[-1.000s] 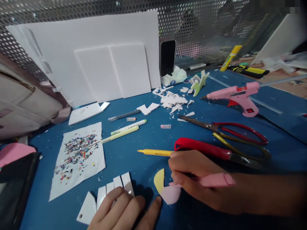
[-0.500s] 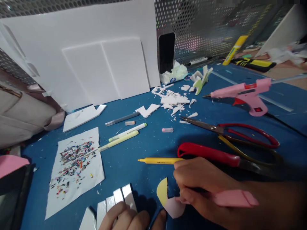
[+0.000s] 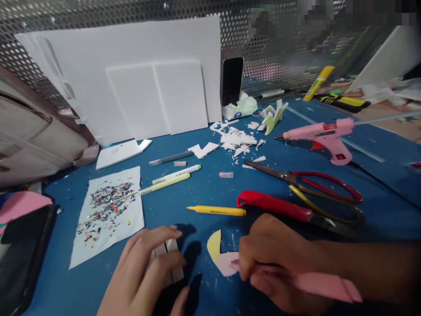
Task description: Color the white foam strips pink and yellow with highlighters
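My right hand point(image 3: 272, 250) grips a pink marker point(image 3: 315, 285). The marker's tip rests on a small flat cut-out point(image 3: 215, 246), which is yellow at its left end and pink lower down, with a notch in its top edge. My left hand point(image 3: 141, 263) is spread, its curved fingers lying over several white foam strips point(image 3: 176, 273) to the left of the cut-out. Those strips are partly hidden by the fingers. A yellow marker point(image 3: 217, 210), its tip bare, lies just beyond the cut-out.
Large red-handled scissors point(image 3: 279, 205) and a pink glue gun point(image 3: 322, 134) lie on the right. White foam scraps point(image 3: 237, 138) are scattered at the back. Paper with colourful bits point(image 3: 108, 219) lies left, near highlighters point(image 3: 171, 182). A phone point(image 3: 232, 81) leans beside a white board point(image 3: 82, 52).
My left hand has lifted away from the cut-out's edge and spread over the white strips. Pink now covers the cut-out's lower part under the marker, and the camera view has shifted slightly.
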A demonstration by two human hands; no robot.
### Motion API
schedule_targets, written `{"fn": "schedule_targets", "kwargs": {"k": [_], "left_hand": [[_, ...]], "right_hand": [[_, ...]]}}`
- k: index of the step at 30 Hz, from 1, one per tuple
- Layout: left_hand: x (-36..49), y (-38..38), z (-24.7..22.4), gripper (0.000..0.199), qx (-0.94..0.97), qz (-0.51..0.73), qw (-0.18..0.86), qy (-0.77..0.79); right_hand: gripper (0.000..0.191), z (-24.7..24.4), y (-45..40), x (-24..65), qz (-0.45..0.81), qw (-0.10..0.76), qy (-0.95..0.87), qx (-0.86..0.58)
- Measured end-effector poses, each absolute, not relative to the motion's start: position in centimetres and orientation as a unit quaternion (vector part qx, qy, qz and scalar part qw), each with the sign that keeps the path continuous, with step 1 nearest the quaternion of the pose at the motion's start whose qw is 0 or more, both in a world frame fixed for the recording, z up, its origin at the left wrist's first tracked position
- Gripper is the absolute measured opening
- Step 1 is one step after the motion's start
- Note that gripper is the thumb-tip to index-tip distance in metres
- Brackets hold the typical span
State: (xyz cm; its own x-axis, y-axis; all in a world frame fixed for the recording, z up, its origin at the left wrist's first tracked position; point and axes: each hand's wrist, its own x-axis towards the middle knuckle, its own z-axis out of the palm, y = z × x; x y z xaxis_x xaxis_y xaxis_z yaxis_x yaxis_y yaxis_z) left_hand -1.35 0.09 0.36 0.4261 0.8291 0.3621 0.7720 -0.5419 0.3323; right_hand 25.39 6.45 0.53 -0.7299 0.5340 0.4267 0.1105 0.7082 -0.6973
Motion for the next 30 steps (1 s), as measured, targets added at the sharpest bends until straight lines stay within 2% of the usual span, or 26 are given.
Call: {"fn": "schedule_targets", "kwargs": {"k": [5, 10, 17, 22, 27, 30], "left_hand": [[-1.5, 0.1, 0.5, 0.037, 0.839, 0.207, 0.059, 0.5], [-1.9, 0.2, 0.2, 0.044, 0.843, 0.187, 0.064, 0.5], [-2.5, 0.2, -0.1, 0.045, 0.843, 0.205, 0.073, 0.491], [-2.3, 0.0, 0.0, 0.049, 0.842, 0.227, 0.081, 0.483], [-2.1, 0.2, 0.4, 0.05, 0.843, 0.235, 0.094, 0.475], [-2.2, 0.0, 1.0, 0.03, 0.845, 0.293, 0.089, 0.438]], "right_hand": [[0.018, 0.5, 6.4, 25.1, 0.331, 0.302, -0.878, -0.17], [0.018, 0.4, 6.4, 25.4, 0.324, 0.32, -0.876, -0.159], [0.023, 1.2, 6.6, 25.1, 0.37, 0.335, -0.822, -0.276], [0.023, 1.4, 6.7, 24.9, 0.4, 0.291, -0.826, -0.27], [0.021, 1.6, 6.7, 24.9, 0.462, 0.303, -0.794, -0.255], [0.018, 1.5, 6.8, 24.8, 0.517, 0.333, -0.737, -0.28]]}}
